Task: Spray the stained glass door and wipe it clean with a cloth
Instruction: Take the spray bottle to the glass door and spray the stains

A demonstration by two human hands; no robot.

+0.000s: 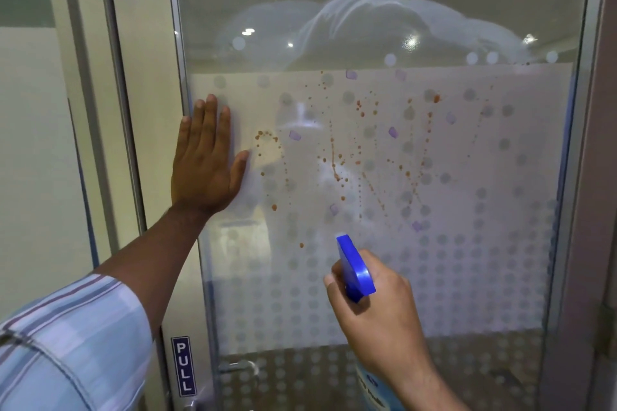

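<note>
The glass door [467, 260] fills the view, frosted with a dotted pattern in its lower half. Orange-brown stain drops and streaks [337, 163] are spattered across its middle, with a few small purple bits among them. My left hand [205, 160] lies flat against the glass at the door's left edge, fingers up and apart. My right hand [377, 307] grips a spray bottle with a blue head [354, 269], nozzle aimed up at the stains from just below them. The bottle's body is mostly hidden behind my hand. No cloth is in view.
A metal frame [177, 43] borders the door on the left, with a blue PULL sign [184, 365] and a handle [245, 365] low down. The right frame [587, 177] runs along the picture's edge. A glass panel and wall [40, 143] stand further left.
</note>
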